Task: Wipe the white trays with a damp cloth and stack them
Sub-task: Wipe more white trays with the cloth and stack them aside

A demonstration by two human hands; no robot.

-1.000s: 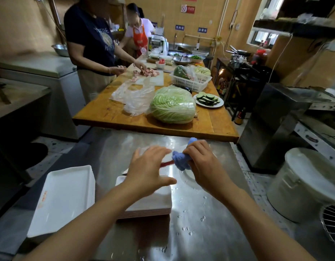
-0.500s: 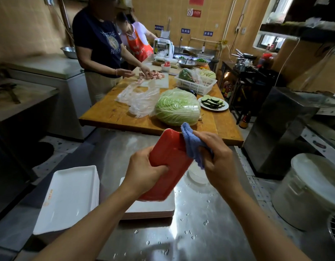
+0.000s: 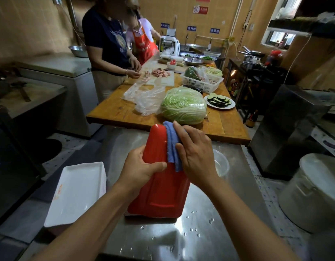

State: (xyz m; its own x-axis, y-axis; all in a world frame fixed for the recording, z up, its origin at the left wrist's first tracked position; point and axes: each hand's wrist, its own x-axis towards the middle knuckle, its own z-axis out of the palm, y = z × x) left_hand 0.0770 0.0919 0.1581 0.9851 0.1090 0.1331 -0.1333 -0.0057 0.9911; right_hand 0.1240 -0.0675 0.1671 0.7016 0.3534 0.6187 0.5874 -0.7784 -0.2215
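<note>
Head view: left hand (image 3: 142, 167) grips the tray (image 3: 159, 178) by its left edge, red underside toward the camera, tilted up over the steel counter (image 3: 200, 232). Right hand (image 3: 195, 153) presses the blue cloth (image 3: 172, 146) flat on the tray's right edge. White tray stack (image 3: 76, 193) lies at the counter's left edge, apart. Clear bowl (image 3: 222, 164) just right.
</note>
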